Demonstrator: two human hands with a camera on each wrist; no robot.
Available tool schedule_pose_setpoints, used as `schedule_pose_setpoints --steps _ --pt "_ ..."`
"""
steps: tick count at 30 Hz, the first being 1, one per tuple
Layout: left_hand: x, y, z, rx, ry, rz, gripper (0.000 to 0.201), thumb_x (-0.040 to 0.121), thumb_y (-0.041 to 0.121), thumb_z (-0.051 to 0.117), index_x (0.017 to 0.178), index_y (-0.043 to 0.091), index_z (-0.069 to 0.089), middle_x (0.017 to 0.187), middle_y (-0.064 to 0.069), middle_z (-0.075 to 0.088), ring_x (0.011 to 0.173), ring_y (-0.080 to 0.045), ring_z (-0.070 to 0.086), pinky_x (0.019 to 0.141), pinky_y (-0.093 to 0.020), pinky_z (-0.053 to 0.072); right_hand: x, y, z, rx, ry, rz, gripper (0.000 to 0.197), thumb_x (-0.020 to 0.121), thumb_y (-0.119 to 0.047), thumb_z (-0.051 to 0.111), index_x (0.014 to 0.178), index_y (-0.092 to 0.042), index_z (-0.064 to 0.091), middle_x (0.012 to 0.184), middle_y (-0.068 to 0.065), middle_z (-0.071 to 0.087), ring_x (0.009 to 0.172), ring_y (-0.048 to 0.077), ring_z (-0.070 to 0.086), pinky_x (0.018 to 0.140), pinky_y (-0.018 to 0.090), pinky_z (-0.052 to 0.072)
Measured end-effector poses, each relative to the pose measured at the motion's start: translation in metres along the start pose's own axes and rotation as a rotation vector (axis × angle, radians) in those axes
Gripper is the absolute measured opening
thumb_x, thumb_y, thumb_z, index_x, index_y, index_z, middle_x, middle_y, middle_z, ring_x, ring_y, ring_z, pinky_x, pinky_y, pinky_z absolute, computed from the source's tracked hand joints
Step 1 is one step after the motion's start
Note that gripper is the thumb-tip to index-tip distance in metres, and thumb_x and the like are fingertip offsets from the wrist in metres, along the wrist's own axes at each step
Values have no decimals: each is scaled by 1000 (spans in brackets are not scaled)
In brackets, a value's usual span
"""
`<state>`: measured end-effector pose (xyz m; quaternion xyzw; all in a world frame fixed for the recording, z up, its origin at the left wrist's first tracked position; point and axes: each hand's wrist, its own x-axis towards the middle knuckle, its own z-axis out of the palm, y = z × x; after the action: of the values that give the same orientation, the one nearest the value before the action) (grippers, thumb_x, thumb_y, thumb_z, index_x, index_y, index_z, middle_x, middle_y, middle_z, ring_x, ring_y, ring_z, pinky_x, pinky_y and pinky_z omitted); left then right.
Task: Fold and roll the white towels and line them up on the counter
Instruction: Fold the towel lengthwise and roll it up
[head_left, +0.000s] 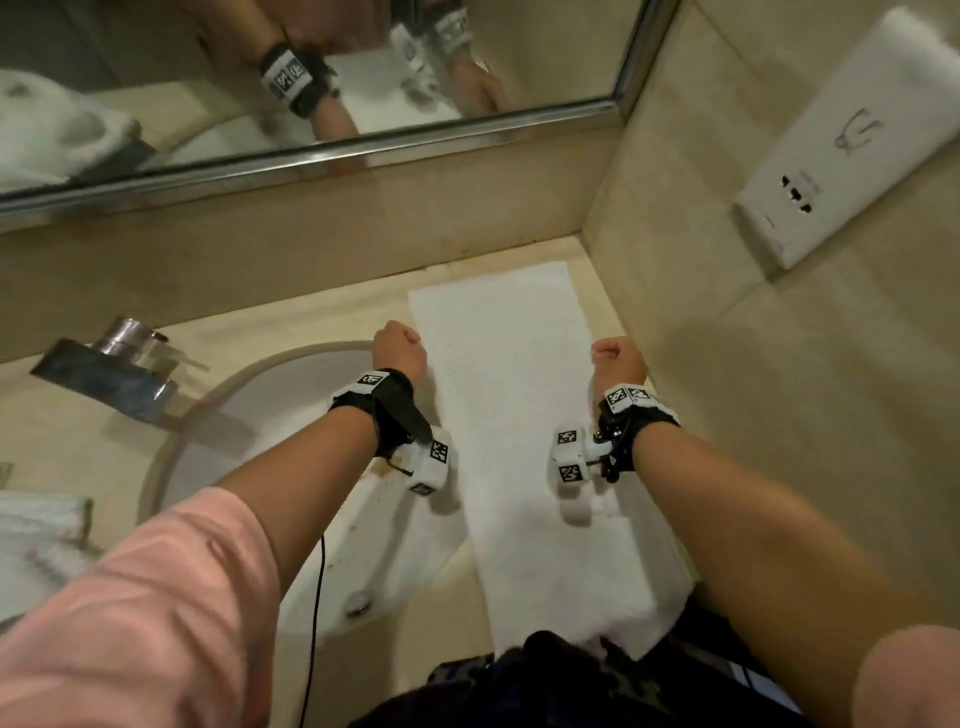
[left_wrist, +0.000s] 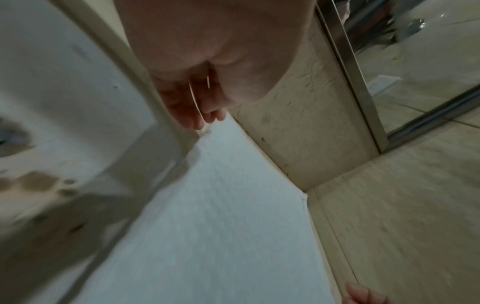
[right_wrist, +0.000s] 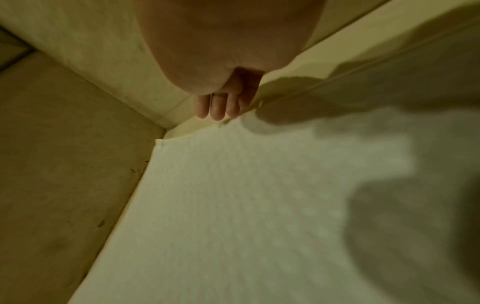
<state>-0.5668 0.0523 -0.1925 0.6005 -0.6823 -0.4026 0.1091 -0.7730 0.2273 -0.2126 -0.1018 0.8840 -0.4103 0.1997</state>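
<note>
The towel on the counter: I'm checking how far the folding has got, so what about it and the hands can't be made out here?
- Towel near end: head view, hidden by dark clothing at the bottom.
- Left hand and right hand: fingers curled; whether they touch or pinch the towel edges cannot be told, palms blocking both wrist views.
- Second towel: head view, cut off by the left edge, blurred.

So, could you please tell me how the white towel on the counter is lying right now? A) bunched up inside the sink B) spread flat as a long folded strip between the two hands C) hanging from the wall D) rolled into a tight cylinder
B: the white towel lies flat as a long strip on the counter, with the left hand at one long edge and the right hand at the other.
</note>
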Motion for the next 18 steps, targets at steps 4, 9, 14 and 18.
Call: schedule_pose_setpoints --steps 4,9,14,18 --pt "-52 -15 12 64 -78 -45 24 94 2 44 104 -6 64 120 -22 61 114 -38 54 95 -37 40 -51 44 -18 95 122 30 35 80 8 39 72 -21 56 83 5 64 77 22 58 66 25 40" --pt "-123 -31 20 66 -79 -144 29 96 6 43 116 -7 59 124 -23 58 117 -39 52 97 -39 40 -109 90 -50 -76 81 -20 36 78 10 38 77 -17 61 97 13 65 89 31 61 76 34 50" --pt "-195 -59 31 134 -185 -165 31 97 3 40 121 -8 57 125 -22 59 116 -36 56 96 -38 46 -166 126 -86 -256 84 -21 33 79 9 45 91 -13 66 109 11 59 104 32 53 92 40 43" --pt "-253 -77 32 127 -231 -202 24 98 6 41 97 -5 63 107 -23 61 104 -35 58 83 -38 44 -202 147 -107 -244 119 56 33 80 5 46 97 -16 64 118 9 55 116 30 46 102 38 32"
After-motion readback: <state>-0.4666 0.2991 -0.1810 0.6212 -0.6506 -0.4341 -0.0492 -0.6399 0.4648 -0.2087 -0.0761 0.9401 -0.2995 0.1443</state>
